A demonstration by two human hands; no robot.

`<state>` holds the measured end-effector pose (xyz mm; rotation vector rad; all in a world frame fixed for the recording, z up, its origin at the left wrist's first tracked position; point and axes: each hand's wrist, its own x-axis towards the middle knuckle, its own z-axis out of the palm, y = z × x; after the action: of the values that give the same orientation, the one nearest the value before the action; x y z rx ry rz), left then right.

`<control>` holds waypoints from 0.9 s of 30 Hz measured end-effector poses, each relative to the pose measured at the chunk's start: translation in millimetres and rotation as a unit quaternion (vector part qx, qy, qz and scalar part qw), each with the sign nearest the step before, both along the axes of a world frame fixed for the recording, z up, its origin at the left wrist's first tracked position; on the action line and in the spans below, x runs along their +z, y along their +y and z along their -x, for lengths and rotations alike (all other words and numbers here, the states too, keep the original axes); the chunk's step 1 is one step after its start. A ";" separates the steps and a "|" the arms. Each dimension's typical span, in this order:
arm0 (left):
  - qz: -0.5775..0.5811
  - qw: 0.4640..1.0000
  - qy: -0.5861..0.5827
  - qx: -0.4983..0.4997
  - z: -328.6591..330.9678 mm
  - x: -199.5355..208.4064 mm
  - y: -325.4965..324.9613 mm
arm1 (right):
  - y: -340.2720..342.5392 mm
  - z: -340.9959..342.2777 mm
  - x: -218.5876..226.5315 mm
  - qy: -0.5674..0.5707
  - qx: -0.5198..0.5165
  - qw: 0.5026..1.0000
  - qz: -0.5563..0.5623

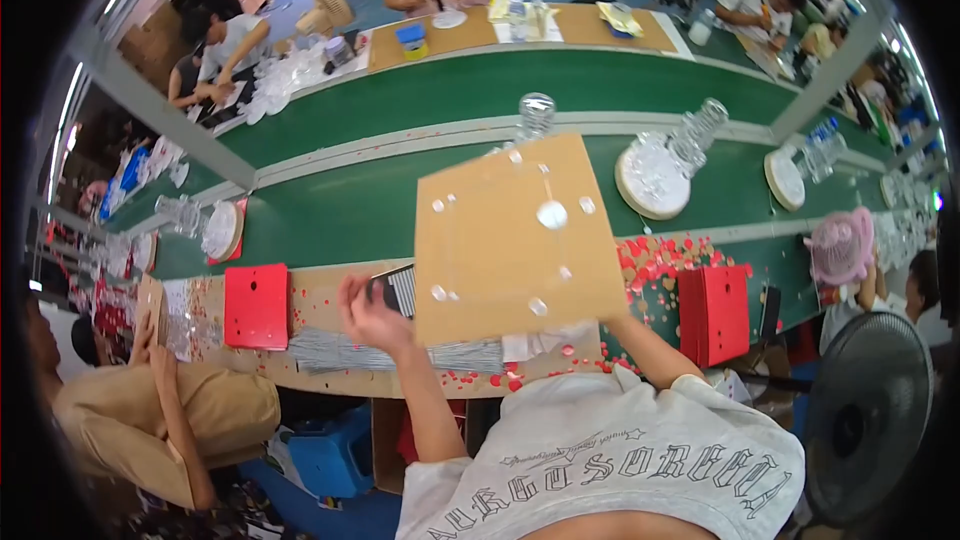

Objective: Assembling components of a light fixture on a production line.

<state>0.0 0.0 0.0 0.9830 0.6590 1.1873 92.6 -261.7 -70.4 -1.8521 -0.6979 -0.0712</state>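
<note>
A square brown cardboard panel (505,260) is raised and tilted in front of me, above the bench. Several small clear and white pieces are fixed to its face, along with a white disc (552,215). My right hand (617,324) grips the panel at its lower right corner; its fingers are hidden behind the board. My left hand (372,318) is beside the panel's left edge, fingers apart and somewhat blurred, with nothing visible in it. Just past that hand lies a dark, striped flat object (398,290), partly covered by the panel.
A bundle of thin grey strips (345,351) lies along the bench front. Red stacks stand left (256,307) and right (713,315), among scattered red discs. Round pieces with clear plastic (652,180) sit on the green belt (340,225). A black fan (868,410) stands right; co-workers sit around.
</note>
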 end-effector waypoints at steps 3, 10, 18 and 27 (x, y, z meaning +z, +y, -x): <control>0.072 0.988 0.020 0.138 46.7 -20.4 0.1 | 39.6 -36.8 52.4 -0.040 0.029 0.997 0.055; -0.276 0.944 -0.181 0.012 89.4 68.2 -35.0 | 215.0 -141.2 74.4 -0.224 0.084 0.772 0.589; -0.283 0.928 -0.206 -0.131 149.6 171.0 -57.2 | 315.5 -187.0 -25.0 -0.389 0.081 0.607 0.688; -0.272 0.911 -0.245 -0.189 142.0 177.4 -52.5 | 339.4 -109.3 25.0 -0.513 0.211 0.711 0.432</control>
<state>-142.0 -52.5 177.4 1.1421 -0.2775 1.2206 201.9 77.7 -45.4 -2.3909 -2.2352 -0.5979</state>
